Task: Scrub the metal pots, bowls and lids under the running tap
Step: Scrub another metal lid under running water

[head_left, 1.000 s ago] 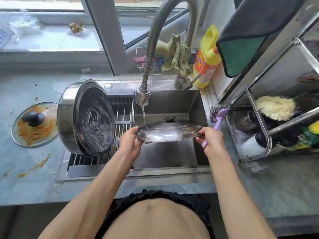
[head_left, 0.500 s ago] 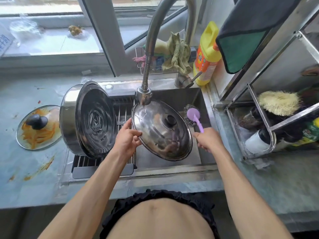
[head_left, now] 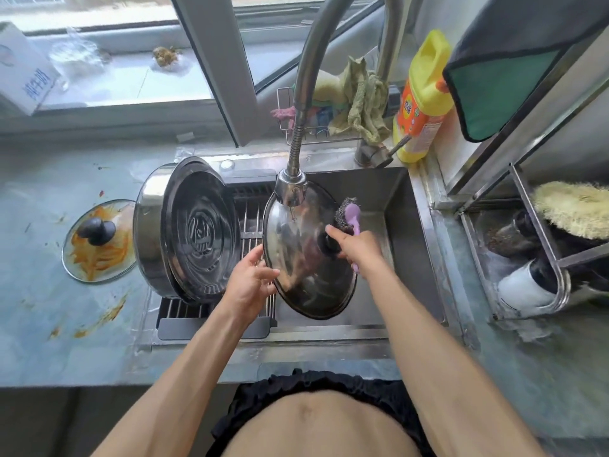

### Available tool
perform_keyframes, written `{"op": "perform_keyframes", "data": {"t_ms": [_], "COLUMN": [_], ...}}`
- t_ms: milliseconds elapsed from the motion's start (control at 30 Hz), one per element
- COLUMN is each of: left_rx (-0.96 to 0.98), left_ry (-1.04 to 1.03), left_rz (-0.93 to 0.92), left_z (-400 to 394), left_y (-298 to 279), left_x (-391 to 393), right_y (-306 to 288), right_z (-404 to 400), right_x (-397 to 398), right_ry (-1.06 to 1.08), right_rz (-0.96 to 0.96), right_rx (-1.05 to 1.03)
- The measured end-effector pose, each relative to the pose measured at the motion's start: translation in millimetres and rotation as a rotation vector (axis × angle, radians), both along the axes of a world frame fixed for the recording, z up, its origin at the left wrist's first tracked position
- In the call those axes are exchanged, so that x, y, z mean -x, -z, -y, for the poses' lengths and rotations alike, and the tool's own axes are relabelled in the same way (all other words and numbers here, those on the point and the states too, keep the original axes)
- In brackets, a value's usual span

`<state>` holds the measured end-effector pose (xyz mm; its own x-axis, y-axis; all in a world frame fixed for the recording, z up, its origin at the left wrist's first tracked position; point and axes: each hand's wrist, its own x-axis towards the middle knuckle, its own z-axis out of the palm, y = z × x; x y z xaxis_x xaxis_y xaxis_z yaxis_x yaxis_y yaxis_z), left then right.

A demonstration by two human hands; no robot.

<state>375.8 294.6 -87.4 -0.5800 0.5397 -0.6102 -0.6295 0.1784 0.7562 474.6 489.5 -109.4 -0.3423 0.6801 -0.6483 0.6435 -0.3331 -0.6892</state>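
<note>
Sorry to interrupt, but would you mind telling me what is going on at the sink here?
A person is washing up. The left hand holds a metal lid tilted by its rim under the tap, while the right hand grips a purple-handled scrubber against the lid's top. A big pot lies on its side on the drying rack.

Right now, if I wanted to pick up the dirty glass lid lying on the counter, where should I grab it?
Probably by the black knob in the middle of the glass lid, coming straight down from above. The lid lies flat on the counter with the knob sticking up, so fingers can wrap round it. The glass around it looks smeared with orange food, so the rim might be slippery and messy.
</note>
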Motion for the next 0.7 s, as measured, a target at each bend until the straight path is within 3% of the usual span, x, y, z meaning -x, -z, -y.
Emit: {"op": "perform_keyframes", "data": {"t_ms": [233,700], "left_rx": [0.016,0.203], "left_ry": [0.090,0.198], "left_rz": [0.042,-0.212], "left_z": [5,-24], "left_y": [7,-15], "left_x": [-7,42], "right_y": [16,17], "right_z": [2,4], "right_x": [16,3], "right_ry": [0.127,0.101], "right_rz": [-0.009,-0.131], "right_rx": [0.062,-0.052]}}
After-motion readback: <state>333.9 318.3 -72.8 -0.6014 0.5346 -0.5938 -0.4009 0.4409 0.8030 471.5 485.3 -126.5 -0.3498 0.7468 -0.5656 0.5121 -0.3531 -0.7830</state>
